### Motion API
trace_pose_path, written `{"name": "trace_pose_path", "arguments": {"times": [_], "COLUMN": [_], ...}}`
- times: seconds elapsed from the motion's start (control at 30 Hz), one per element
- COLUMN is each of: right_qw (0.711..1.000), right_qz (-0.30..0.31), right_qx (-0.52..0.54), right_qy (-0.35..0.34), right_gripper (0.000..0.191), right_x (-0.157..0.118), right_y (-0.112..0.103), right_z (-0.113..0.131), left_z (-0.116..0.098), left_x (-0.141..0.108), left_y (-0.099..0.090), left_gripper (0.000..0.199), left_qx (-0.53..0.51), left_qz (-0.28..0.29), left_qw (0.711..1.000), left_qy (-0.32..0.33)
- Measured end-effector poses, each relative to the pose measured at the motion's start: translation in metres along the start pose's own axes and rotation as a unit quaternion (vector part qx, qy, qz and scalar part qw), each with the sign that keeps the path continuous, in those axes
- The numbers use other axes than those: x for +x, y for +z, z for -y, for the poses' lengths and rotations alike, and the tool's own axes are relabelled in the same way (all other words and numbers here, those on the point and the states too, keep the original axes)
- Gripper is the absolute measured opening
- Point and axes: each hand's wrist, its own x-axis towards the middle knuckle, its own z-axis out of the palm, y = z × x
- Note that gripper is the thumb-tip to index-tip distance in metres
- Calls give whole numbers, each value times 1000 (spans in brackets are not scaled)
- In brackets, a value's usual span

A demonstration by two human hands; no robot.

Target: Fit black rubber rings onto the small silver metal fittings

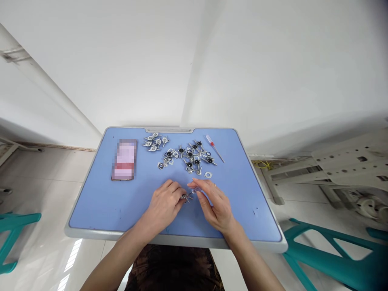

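My left hand (167, 201) is closed on a small metal part (184, 197) above the near middle of the blue table. To its right, my right hand (214, 202) has thumb and fingers pinched round a small clear-handled tool (197, 189), whose thin metal tip points at that part. Beyond my hands lie several metal parts with black round centres (190, 154), some loose flat plates and dark rings (161, 165). A single flat metal plate (208, 175) rests just beyond my right hand. Several metal parts without black centres (155, 142) form a group at the back left.
A phone (124, 159) lies on the left of the blue table (100, 210). A red and clear screwdriver (215, 148) lies at the back right. Green stools (330, 250) stand on both sides, and a white metal frame (318, 165) is at the right.
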Motion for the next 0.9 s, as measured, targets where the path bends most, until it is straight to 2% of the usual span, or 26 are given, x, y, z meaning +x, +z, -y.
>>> {"name": "trace_pose_path", "arguments": {"times": [0.17,0.3,0.4,0.53,0.67,0.77,0.9], "right_qw": [998,996,997,1000,1000,998,998], "right_qz": [-58,-78,-52,6,-15,-49,-28], "right_qx": [-16,-41,-42,-3,21,-11,-29], "right_qy": [24,-6,-41,-26,-12,-25,-38], "right_gripper": [28,28,35,43,46,42,40], "right_x": [-3,-4,-3,-3,-3,-3,-3], "right_y": [2,3,2,-1,0,2,0], "right_z": [-2,-4,-4,-3,-3,-5,-4], "left_z": [0,-1,-1,-1,-1,0,0], "left_x": [1,0,-1,0,1,1,1], "left_y": [0,0,0,0,0,0,-1], "left_gripper": [11,11,10,10,11,11,11], "left_qx": [6,4,-2,-2,-3,-3,-2], "left_qz": [3,-1,-7,-6,-4,-3,-2], "left_qw": [1000,1000,1000,1000,1000,1000,1000], "left_qy": [0,0,3,1,1,1,2]}}
